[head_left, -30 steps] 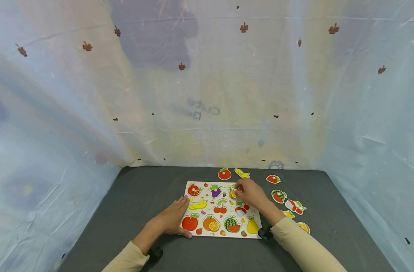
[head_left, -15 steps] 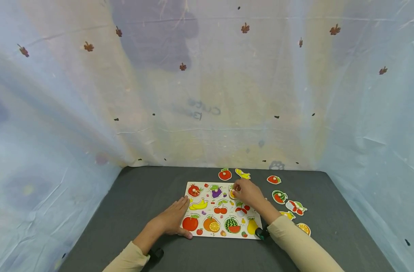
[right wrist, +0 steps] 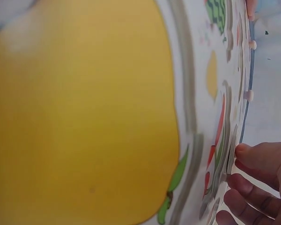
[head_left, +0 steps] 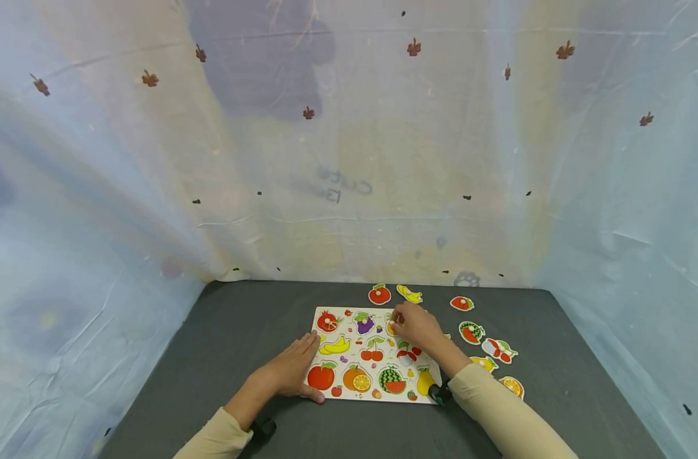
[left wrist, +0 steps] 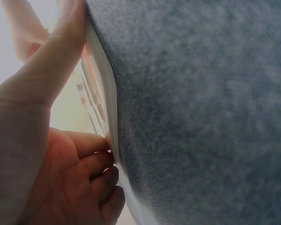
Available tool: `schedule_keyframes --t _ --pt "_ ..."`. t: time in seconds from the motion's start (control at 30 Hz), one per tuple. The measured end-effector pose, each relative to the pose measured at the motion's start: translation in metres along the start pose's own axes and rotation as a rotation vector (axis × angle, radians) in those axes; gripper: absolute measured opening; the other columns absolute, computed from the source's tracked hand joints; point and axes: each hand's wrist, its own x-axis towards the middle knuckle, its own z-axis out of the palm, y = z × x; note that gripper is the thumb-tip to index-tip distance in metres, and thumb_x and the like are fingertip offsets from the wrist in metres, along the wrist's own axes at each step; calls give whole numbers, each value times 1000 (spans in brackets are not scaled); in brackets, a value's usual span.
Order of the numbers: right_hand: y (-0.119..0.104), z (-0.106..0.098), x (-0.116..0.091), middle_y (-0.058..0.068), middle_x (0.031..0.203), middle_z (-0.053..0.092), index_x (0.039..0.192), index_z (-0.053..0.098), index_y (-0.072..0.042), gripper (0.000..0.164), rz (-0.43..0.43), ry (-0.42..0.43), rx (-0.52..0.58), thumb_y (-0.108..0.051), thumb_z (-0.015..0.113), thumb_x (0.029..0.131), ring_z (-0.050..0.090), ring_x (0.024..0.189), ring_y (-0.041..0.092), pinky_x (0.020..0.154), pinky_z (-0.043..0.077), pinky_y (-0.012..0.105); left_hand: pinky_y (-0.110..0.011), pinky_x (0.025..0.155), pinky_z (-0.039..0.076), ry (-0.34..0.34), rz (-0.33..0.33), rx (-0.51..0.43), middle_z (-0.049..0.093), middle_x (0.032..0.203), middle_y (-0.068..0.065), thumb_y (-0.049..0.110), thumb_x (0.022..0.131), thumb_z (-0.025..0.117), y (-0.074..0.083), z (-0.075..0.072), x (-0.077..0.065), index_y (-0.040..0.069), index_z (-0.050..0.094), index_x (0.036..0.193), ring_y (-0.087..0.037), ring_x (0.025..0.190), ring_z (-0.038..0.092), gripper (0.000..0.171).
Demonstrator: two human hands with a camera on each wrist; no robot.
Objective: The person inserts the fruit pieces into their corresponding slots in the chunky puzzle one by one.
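A white fruit puzzle board (head_left: 353, 352) lies on the dark table. My left hand (head_left: 294, 364) rests on its left side with fairly straight fingers, the thumb near the front left corner; the left wrist view shows thumb and fingers along the board edge. At the board's upper right, my right hand (head_left: 416, 326) pinches a yellow-orange fruit puzzle piece (head_left: 390, 329), mostly hidden under the fingers. The right wrist view shows the fingers (right wrist: 243, 185) low at the board, beyond the large yellow pear print (right wrist: 84, 112). Knobs stand on the pomegranate (head_left: 327, 321) and grape (head_left: 364, 323) pieces.
Behind the board lie a tomato-like red piece (head_left: 380, 294) and a banana piece (head_left: 409, 294). To the right are a strawberry-like piece (head_left: 462, 303), a watermelon piece (head_left: 472, 332), a red-and-white fruit piece (head_left: 500, 350), a yellow piece (head_left: 484, 363) and an orange piece (head_left: 512, 386). A patterned curtain (head_left: 349, 242) surrounds the table.
My right hand has shifted slightly left at the board's upper right with the puzzle piece. My left hand stays on the board's left side.
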Motion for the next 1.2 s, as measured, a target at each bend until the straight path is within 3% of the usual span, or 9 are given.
schedule_keyframes --t 0.67,1.2 --pt "3 -1 0 0 93 66 97 75 -15 11 7 7 21 -22 83 95 58 79 14 69 55 37 -55 131 24 -1 14 -22 23 175 -26 60 75 94 1 -2 2 -9 27 165 -43 163 21 132" --pt "33 -19 -5 3 97 64 104 76 -12 9 62 98 81 -20 78 100 59 81 18 67 54 38 -54 132 22 -20 4 -14 22 175 -23 64 74 92 -3 2 4 -6 25 167 -39 164 20 135"
